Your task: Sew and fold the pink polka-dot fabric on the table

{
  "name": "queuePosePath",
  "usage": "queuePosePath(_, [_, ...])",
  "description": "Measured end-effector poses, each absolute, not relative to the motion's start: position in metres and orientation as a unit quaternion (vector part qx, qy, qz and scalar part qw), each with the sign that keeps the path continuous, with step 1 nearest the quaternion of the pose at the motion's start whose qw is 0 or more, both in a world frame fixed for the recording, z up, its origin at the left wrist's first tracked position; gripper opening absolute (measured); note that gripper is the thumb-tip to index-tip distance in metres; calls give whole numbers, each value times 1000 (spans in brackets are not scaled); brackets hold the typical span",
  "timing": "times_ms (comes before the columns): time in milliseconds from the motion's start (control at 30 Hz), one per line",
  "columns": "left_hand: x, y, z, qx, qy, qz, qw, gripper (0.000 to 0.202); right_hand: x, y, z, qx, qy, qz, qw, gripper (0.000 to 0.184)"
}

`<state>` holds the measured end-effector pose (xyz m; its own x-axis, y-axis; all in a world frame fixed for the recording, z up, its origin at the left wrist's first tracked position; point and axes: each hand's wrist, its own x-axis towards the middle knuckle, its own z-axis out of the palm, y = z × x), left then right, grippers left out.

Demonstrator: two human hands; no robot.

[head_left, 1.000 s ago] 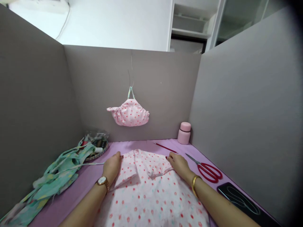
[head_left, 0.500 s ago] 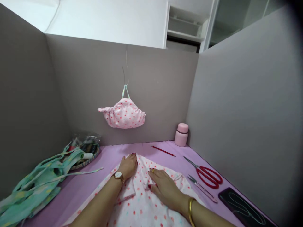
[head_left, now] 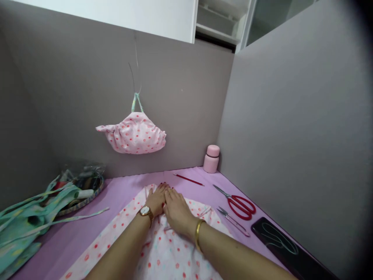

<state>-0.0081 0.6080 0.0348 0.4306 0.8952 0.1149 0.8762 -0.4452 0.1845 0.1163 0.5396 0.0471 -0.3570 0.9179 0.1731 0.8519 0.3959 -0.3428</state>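
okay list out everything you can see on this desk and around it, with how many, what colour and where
Spotted fabric: one, white-pink with red dots, flat on the near middle of the table, under both hands.
Hanging pouch: one, pink with red dots, on the back partition.
Table cover: one, lilac.
Partitions: grey, on the back and both sides.
Green fabric strips: a heap, mint green, left side.
Tray of sewing bits: one, back left, contents unclear.
Pencil: one, red, behind the fabric.
Bottle: one, pink, back right corner.
Scissors: one pair, red handles, right.
Thread snips: one, silvery, near the scissors.
Phone: one, black, near right.
Left hand: wristwatch, flat on the fabric.
Right hand: gold bangle, flat beside the left.
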Motion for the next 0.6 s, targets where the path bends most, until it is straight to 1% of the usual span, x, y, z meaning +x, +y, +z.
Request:
queuePosePath(133, [-5, 609, 22, 827, 553, 92, 50, 53, 148, 529, 30, -599, -783, 119, 119, 76])
queuePosePath(200, [-2, 608, 20, 820, 561, 102, 44, 54, 168, 516, 26, -640, -754, 108, 103, 80])
queuePosePath(333, [1, 598, 31, 807, 575, 128, 33, 53, 193, 499, 23, -686, -720, 67, 83, 78])
queuePosePath(433, [-15, 588, 46, 796, 586, 151, 22, 52, 195, 498, 23, -693, -716, 42, 73, 74])
queuePosePath(500, [-39, 578, 54, 772, 614, 167, 11, 52, 188, 500, 27, -671, -736, 26, 86, 72])
queuePosePath(600, [-77, 557, 55, 749, 641, 164, 6, 51, 157, 504, 39, -597, -792, 20, 131, 69])
